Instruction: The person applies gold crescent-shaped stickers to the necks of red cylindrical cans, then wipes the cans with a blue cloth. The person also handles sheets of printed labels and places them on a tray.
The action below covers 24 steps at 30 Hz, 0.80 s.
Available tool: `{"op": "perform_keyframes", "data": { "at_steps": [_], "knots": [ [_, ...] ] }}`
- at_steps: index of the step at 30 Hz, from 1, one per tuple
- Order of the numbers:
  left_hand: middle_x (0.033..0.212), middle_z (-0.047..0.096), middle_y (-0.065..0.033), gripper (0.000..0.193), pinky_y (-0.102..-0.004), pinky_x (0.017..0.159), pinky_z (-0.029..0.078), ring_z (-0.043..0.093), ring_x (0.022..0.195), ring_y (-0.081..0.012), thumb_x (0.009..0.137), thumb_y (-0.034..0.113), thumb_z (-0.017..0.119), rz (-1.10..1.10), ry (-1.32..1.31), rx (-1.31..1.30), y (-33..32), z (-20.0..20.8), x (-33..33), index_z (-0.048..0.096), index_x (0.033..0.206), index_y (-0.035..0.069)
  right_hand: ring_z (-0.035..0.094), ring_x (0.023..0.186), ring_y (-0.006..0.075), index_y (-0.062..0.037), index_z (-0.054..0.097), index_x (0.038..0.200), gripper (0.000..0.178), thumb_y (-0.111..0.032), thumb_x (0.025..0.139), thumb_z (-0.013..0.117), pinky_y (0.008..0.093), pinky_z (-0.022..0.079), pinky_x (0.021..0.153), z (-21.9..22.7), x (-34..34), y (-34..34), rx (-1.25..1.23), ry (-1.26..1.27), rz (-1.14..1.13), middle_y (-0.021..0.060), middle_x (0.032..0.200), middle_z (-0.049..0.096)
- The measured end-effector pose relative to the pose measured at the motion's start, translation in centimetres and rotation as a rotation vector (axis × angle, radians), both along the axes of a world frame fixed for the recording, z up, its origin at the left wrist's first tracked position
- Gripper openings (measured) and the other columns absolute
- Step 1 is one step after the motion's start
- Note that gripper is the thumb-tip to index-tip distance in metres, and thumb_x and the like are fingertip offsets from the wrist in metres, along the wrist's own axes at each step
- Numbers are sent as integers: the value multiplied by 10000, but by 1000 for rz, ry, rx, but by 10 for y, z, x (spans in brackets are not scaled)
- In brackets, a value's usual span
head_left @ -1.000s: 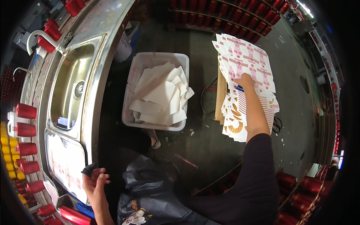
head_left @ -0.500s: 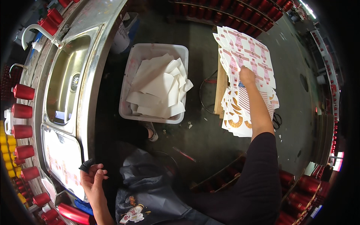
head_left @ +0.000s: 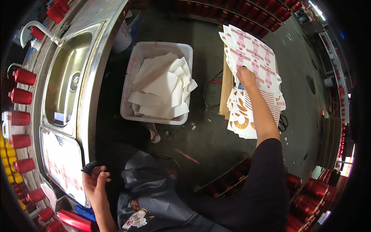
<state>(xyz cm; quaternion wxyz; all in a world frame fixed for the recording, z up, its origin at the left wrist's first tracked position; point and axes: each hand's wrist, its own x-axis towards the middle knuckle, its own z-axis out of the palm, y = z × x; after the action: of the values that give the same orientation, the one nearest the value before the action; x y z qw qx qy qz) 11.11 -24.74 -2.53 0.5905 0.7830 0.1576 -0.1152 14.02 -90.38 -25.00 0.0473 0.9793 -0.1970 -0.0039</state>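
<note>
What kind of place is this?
It looks like a workshop or small factory: shiny red containers stand in rows, there's a steel sink, and a big stack of printed sheets.

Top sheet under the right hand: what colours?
White top sheet with pink and brownish-red print; the head view shows it best.

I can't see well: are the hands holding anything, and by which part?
Left hand: a dark cloth-like piece at the fingers, worn or held, I can't tell. Right hand: over the printed sheets; any hold is hidden.
</note>
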Motion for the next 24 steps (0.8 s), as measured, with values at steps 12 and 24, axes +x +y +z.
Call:
{"op": "perform_keyframes", "data": {
  "at_steps": [12, 24],
  "knots": [
    [1061, 678, -118, 296, -242, 705, 531, 656, 844, -135, 937, 2, 627, -4, 21, -4, -2, -6, 0, 541, 1220, 4, 685, 873, 380, -28, 640, 1075, 379, -276, 809, 747, 471, 563, 758, 11, 5, 6, 12, 83, 84, 180, 1022, 669],
    [1051, 671, -113, 293, -244, 701, 529, 652, 835, -136, 931, 0, 627, -16, 28, -35, -1, -8, 0, 538, 1211, 7, 698, 787, 407, 4, 636, 968, 210, -180, 869, 651, 468, 582, 703, -8, 2, 6, -34, 7, 43, 206, 937, 682]
  ]
}}
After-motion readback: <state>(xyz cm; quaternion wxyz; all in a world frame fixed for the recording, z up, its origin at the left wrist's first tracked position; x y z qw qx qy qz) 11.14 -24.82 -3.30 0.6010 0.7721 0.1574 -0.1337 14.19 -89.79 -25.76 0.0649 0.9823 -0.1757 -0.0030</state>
